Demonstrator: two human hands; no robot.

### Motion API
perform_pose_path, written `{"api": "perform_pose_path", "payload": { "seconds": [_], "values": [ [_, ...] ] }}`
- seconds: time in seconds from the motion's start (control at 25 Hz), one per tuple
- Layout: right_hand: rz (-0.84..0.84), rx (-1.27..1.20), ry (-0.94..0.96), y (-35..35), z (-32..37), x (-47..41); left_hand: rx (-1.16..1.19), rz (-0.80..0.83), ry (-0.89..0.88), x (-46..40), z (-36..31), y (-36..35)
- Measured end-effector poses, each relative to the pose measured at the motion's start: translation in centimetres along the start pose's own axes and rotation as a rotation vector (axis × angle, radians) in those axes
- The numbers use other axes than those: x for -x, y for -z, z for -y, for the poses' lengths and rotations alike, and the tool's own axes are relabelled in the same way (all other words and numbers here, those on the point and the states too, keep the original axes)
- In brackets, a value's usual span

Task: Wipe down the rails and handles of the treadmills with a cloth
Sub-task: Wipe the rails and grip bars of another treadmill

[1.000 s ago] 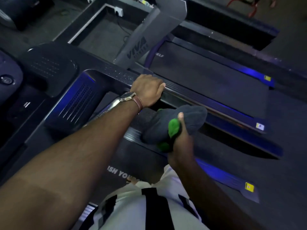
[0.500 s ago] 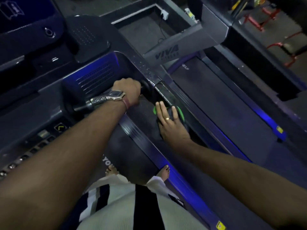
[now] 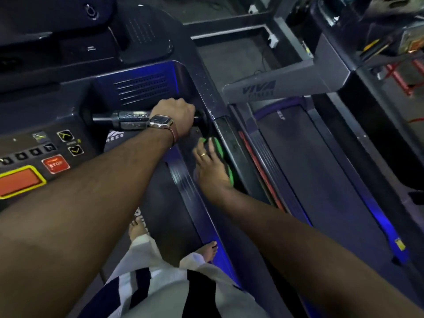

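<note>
My left hand [image 3: 174,115], with a watch on the wrist, grips the horizontal front handle [image 3: 128,118] of the treadmill, just below the blue-lit console vent. My right hand [image 3: 210,167] lies with straight fingers on a cloth [image 3: 219,149], pressing it against the inner side of the right side rail [image 3: 229,136]. The cloth is mostly hidden under the hand; only its green edge shows.
The console [image 3: 34,161] with a red STOP button [image 3: 55,163] and an orange panel sits at the left. My bare feet stand on the belt [image 3: 160,203]. A second treadmill [image 3: 321,161] with a grey "VIVA" upright [image 3: 263,88] runs alongside at the right.
A second ago my right hand held the bundled cloth below the rail; it now presses it flat on the rail. My left hand went from the rail to the front handle.
</note>
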State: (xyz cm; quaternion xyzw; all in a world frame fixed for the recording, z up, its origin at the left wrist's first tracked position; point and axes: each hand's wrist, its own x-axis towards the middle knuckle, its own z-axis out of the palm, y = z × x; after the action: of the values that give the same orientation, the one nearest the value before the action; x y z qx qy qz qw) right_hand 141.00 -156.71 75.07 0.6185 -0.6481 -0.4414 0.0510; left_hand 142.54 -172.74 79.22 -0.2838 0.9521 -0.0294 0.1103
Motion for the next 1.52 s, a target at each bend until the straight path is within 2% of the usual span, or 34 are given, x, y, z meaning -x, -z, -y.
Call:
{"api": "perform_pose_path", "payload": {
  "seconds": [0.04,0.12,0.2,0.28,0.36,0.44,0.52,0.56,0.64,0.72,0.84,0.92,1.0,1.04,1.08,1.16,1.2,1.24,1.32,1.36,1.44,1.52],
  "values": [
    [0.060,0.104,0.102,0.0,0.0,-0.4,-0.002,0.002,0.002,-0.1,-0.1,0.0],
    [0.103,0.108,0.274,-0.9,-1.7,0.4,0.011,-0.005,0.023,-0.2,0.0,0.1],
    [0.005,-0.047,0.233,-0.8,-3.5,1.8,0.009,0.003,0.044,0.0,-0.3,0.3],
    [-0.057,-0.010,0.109,0.0,-3.4,1.5,0.015,0.014,0.057,0.1,-0.4,0.3],
    [0.118,0.210,0.161,0.9,-1.9,0.4,0.023,0.021,0.063,0.1,-0.5,0.3],
    [0.273,0.311,0.345,0.5,-1.2,-0.3,0.022,0.023,0.064,0.0,-0.6,0.4],
    [0.196,0.153,0.451,-0.3,-3.0,0.4,0.023,0.010,0.064,0.2,-0.7,0.5],
    [0.085,0.030,0.408,-0.3,-4.0,0.8,0.014,0.009,0.066,0.2,-0.8,0.5],
    [-0.097,-0.052,0.246,-0.1,-4.4,0.9,0.012,0.014,0.083,0.2,-0.7,0.6],
    [-0.035,0.043,0.173,0.7,-3.0,0.4,0.011,0.004,0.082,0.3,-0.7,0.7],
    [0.037,-0.003,0.255,1.3,-3.5,0.4,-0.002,0.016,0.092,0.4,-0.7,0.6],
    [-0.075,-0.199,0.249,0.6,-5.4,2.3,0.012,0.003,0.089,0.3,-0.8,0.5],
    [-0.222,-0.313,0.074,0.1,-6.1,2.9,0.003,0.007,0.091,-0.1,-0.8,0.2],
    [-0.230,-0.292,0.009,0.4,-5.8,2.5,0.009,-0.001,0.091,-0.2,-0.8,0.1],
    [-0.203,-0.240,0.009,1.2,-5.4,1.7,0.012,-0.011,0.085,-0.3,-0.8,0.1],
    [-0.123,-0.135,0.134,2.3,-4.4,-0.2,-0.007,-0.023,0.082,-0.3,-0.7,-0.1],
    [-0.141,-0.128,0.196,2.3,-4.6,-0.3,-0.007,-0.020,0.084,-0.2,-0.7,0.0],
    [-0.227,-0.172,0.229,1.8,-5.5,0.3,0.003,-0.019,0.085,-0.1,-0.7,0.1],
    [-0.474,-0.393,0.127,-0.6,-7.1,2.3,0.004,-0.019,0.070,0.1,-0.7,0.3],
    [-0.548,-0.498,-0.031,-1.8,-7.5,3.3,0.002,-0.017,0.066,0.2,-0.8,0.4],
    [-0.545,-0.671,-0.418,-1.9,-6.8,3.9,0.014,-0.013,0.059,0.1,-0.7,0.4],
    [-0.493,-0.875,-0.627,0.4,-5.7,1.4,0.028,0.005,0.040,-0.4,-0.4,0.1]
  ]
}}
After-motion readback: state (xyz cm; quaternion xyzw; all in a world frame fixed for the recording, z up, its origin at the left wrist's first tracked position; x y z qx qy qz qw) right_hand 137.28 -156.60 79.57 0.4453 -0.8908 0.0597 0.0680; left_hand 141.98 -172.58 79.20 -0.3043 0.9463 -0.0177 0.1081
